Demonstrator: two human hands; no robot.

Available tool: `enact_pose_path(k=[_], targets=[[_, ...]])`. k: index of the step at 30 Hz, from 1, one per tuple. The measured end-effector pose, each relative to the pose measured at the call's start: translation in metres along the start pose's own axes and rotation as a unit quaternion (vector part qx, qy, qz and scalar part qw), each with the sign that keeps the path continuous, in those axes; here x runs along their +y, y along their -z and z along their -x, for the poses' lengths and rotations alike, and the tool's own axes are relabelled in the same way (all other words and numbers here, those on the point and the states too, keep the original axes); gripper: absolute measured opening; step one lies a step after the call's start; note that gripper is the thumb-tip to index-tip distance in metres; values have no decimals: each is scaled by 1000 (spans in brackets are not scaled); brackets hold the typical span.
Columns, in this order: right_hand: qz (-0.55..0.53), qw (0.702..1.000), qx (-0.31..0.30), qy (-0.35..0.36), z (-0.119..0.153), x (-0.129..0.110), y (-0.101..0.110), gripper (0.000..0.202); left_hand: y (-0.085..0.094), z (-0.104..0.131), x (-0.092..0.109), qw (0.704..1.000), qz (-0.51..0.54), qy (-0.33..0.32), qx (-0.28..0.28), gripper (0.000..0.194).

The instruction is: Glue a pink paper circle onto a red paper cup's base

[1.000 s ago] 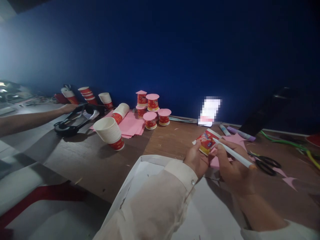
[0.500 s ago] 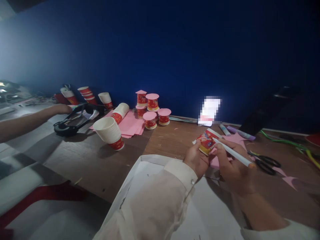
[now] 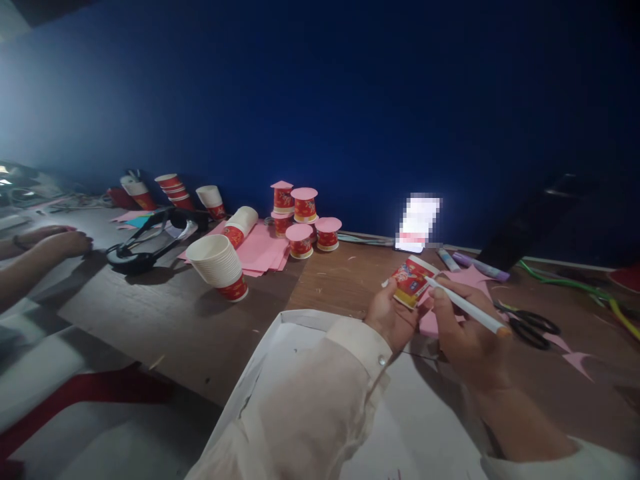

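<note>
A short red paper cup piece (image 3: 411,281) with a yellow band is held tilted in my left hand (image 3: 393,317). My right hand (image 3: 473,333) grips a white pen (image 3: 473,308) with an orange end, its tip at the side of the red cup piece. Pink paper (image 3: 434,323) lies under and behind my hands. Black scissors (image 3: 533,327) rest just right of my right hand. Behind and to the left stand several small red cups topped with pink discs (image 3: 301,241), some of them stacked.
A tall cup stack (image 3: 217,263), pink sheets (image 3: 265,248) and a black headset (image 3: 133,259) are on the left. Another person's hands (image 3: 63,243) rest beyond. A white box (image 3: 305,317) lies under my forearms. A phone (image 3: 419,223) leans on the blue wall.
The other person's arm has drawn back left from beside the headset. In my left hand the red cup piece has turned slightly. My right hand still grips the pen.
</note>
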State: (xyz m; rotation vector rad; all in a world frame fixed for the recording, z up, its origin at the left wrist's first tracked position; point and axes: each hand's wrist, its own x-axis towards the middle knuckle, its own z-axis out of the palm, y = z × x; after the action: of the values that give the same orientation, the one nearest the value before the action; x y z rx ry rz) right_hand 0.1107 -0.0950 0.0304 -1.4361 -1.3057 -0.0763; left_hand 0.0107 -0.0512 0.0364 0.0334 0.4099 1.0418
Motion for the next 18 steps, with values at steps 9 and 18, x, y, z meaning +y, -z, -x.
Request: enact_pose_path(k=[9,18], targets=[[-26,999,-20,-24,0,5,0,34,-4,3,3,1000,0,-4,12,42],[-43,999,-17,-3,0,10,-1,31,-3,1,3,1000,-1,-7,10,41]])
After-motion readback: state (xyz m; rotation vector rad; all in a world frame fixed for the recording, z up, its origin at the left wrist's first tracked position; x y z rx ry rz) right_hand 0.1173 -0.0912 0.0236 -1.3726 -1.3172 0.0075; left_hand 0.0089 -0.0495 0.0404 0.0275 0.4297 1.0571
